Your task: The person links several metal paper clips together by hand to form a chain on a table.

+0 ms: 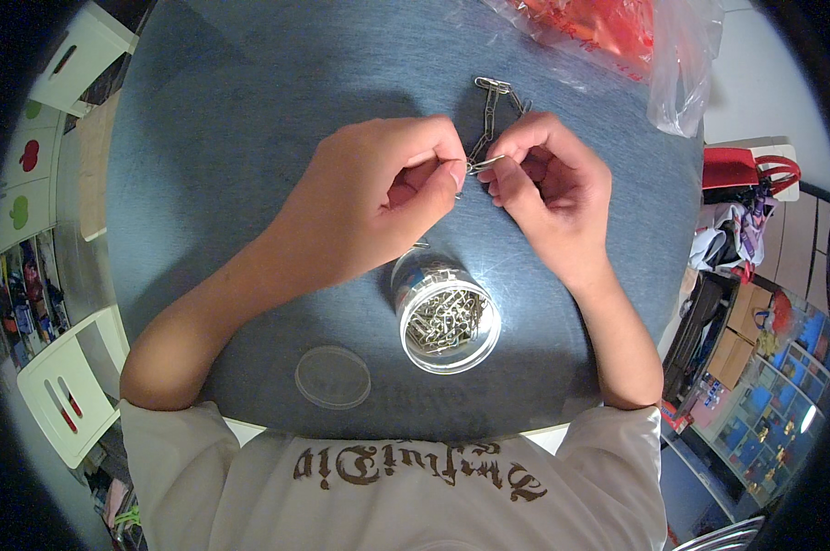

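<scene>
My left hand (373, 186) pinches metal wire between thumb and forefinger; a small metal end shows just below the fingertips. Opposite it, my right hand (559, 179) grips a silver paper clip (485, 164) by one end, and the two pieces meet between my fingertips. From there a chain of linked paper clips (489, 117) runs up the table, bends, and comes back down behind my right fingers. Below my hands is a clear plastic jar (449, 365), its mouth uncovered, holding many loose paper clips (446, 320). Another clip (422, 244) shows beside the jar, partly hidden by my left hand.
A clear round lid (333, 377) lies on the blue-grey table (263, 82), left of the jar. At the far right edge sits a transparent plastic bag (683, 82) with red contents. Pale chairs (77, 392) stand on the left, and a red bag (732, 167) is beyond the right edge.
</scene>
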`<state>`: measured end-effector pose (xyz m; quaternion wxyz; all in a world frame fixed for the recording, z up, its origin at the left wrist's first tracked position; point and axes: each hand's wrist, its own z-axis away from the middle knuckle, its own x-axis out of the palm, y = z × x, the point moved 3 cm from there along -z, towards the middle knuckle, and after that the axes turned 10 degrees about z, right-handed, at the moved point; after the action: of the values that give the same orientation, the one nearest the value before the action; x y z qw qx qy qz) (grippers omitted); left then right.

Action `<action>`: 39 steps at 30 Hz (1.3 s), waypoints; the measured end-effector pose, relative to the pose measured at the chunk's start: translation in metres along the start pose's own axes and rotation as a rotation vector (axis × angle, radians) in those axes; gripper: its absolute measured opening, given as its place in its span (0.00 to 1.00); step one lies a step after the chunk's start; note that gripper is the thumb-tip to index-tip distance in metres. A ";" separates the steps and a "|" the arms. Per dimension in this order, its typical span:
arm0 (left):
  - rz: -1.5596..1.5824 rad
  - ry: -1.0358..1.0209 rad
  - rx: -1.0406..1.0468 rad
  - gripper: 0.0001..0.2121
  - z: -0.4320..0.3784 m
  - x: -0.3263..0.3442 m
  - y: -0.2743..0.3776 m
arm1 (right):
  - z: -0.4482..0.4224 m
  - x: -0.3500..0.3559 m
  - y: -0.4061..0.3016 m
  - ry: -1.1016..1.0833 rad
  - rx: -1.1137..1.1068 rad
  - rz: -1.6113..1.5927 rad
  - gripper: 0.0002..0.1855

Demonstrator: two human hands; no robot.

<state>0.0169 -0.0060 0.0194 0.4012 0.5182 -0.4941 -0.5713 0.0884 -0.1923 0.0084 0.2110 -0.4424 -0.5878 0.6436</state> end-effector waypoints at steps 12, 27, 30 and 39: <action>0.109 0.006 0.034 0.05 -0.004 -0.001 -0.005 | -0.003 -0.002 -0.008 -0.143 -0.145 0.244 0.03; -0.080 -0.005 0.100 0.03 0.000 0.004 -0.001 | 0.003 -0.002 -0.004 -0.077 -0.078 -0.012 0.04; 0.068 -0.002 0.078 0.04 -0.001 -0.001 0.003 | 0.002 -0.001 -0.006 -0.049 -0.114 -0.121 0.05; -0.165 0.163 0.510 0.03 0.023 -0.046 0.112 | 0.027 -0.038 -0.109 0.194 -0.455 0.101 0.03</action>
<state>-0.0052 0.0209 0.1376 0.2483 0.6852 -0.5443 -0.4154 0.0589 -0.2135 0.1214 0.1292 -0.5671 -0.6715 0.4591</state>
